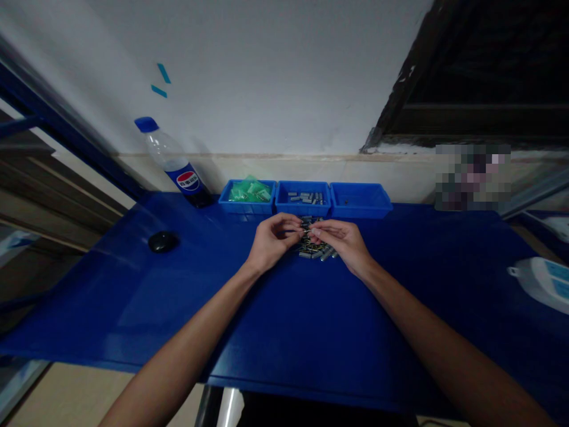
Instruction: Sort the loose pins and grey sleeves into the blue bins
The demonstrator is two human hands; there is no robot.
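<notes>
Over a pile of small metal parts (306, 255), my left hand (272, 240) and my right hand (344, 240) meet fingertip to fingertip. Both are closed in a pinch around a small, thin metal piece between them; its exact kind is too small to make out. The pile mixes grey metal cylinders with thin, brass-coloured pieces, and my fingers hide part of it. Just behind stands a blue bin (303, 209) with several grey cylinders inside. To its left, another blue bin (246, 208) holds green plastic packets (250, 191).
A third blue bin (362, 209) on the right has a tiny dark bit inside. At the left are a Pepsi bottle (186, 178) and a black computer mouse (162, 241). A white-and-blue object (540, 284) lies at the right of the blue table (302, 332). The wall rises behind.
</notes>
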